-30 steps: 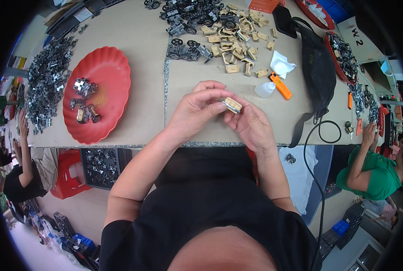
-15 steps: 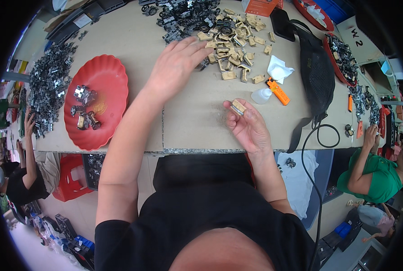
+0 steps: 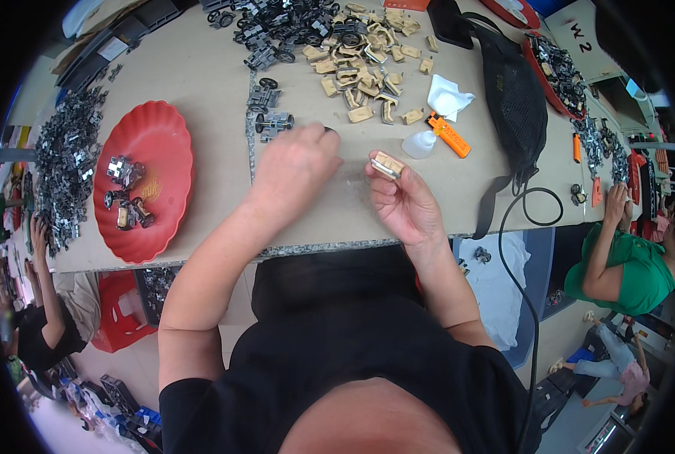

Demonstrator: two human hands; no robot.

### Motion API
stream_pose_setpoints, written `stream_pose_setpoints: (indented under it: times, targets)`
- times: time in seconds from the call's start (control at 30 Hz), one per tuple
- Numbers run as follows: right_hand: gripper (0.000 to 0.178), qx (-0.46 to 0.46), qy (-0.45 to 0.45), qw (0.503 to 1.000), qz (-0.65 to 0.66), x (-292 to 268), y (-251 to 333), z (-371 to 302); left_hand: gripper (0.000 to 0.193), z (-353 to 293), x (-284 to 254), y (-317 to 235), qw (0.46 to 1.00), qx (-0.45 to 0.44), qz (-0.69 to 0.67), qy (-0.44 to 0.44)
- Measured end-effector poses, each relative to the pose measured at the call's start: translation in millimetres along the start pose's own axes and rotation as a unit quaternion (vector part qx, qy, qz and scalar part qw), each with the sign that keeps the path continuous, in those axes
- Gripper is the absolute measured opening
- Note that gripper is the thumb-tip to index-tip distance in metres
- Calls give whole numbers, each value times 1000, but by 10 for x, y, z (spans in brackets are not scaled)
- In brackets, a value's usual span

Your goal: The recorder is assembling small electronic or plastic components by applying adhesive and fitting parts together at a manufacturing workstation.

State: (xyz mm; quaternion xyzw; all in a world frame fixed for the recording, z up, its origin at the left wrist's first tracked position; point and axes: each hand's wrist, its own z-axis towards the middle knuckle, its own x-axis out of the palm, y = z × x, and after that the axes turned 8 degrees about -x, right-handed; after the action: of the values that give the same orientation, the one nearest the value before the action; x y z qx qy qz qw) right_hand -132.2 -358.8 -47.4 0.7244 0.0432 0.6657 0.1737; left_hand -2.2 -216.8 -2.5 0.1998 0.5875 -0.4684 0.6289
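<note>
Back from the pile, left hand (image 3: pixel 296 163) hides its fingers; right hand (image 3: pixel 404 200) pinches tan part (image 3: pixel 388 164).

A single view is given, taken from a fisheye camera worn on the head and aimed steeply down. The person's own head and black shirt (image 3: pixel 368 356) are seen at the lower edge, with both forearms running up from there to the bench (image 3: pixel 201 83), which fills the upper half at close range. The left hand (image 3: pixel 296 166) and right hand (image 3: pixel 402 200) are caught near the centre. Straight bench edges are bent toward the dark round rim, where the floor and other seated people are squeezed in at both sides.
</note>
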Motion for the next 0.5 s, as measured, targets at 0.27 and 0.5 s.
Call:
stream_pose_setpoints:
  times: [0.27,0.5]
  targets:
    - [36,17,18,997,66,-79,-16,-11,28,-23,-110,113,992,-37,-113,37]
    - [34,-1,3,999,37,-77,-38,-9,37,-163,-169,222,944,-112,-287,117]
